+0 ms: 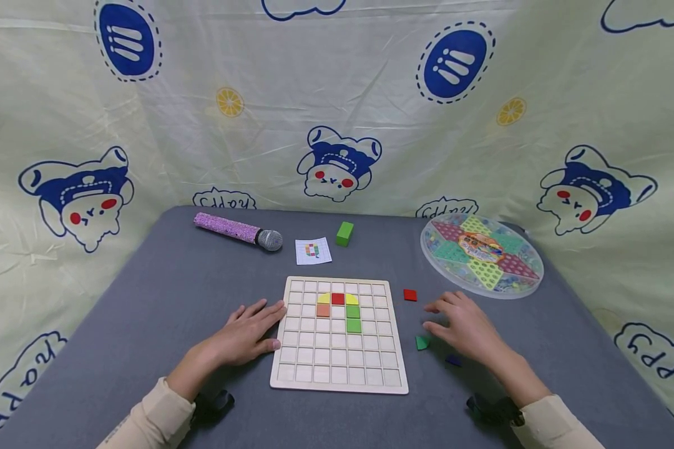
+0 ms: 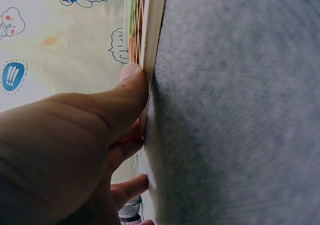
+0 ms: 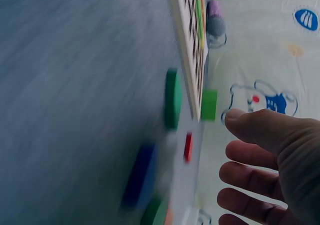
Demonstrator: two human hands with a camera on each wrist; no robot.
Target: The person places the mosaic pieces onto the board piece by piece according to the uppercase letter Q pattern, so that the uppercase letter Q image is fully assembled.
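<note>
My left hand [image 1: 247, 333] lies beside the wooden grid board [image 1: 337, 381], fingers spread, thumb and fingertips touching its left edge. Yellow, red, orange and green tiles sit in the upper rows, among them a red square [image 1: 337, 299] and an orange square [image 1: 322, 310]. To the right of the board hovers my right hand [image 1: 466, 327], fingers loosely bent and holding nothing. Loose pieces lie near it: a red tile [image 1: 410, 295], a green piece [image 1: 422, 342] and a dark blue piece [image 1: 454, 360]. In the right wrist view, another green piece [image 3: 155, 212] shows at the bottom.
Behind the board lie a small card [image 1: 313, 251] with a coloured pattern and a green block [image 1: 345, 234]. A purple glittery microphone [image 1: 230, 229] lies at the back left. At the back right is a round Chinese checkers box [image 1: 483, 255]. A printed curtain hangs behind the grey table.
</note>
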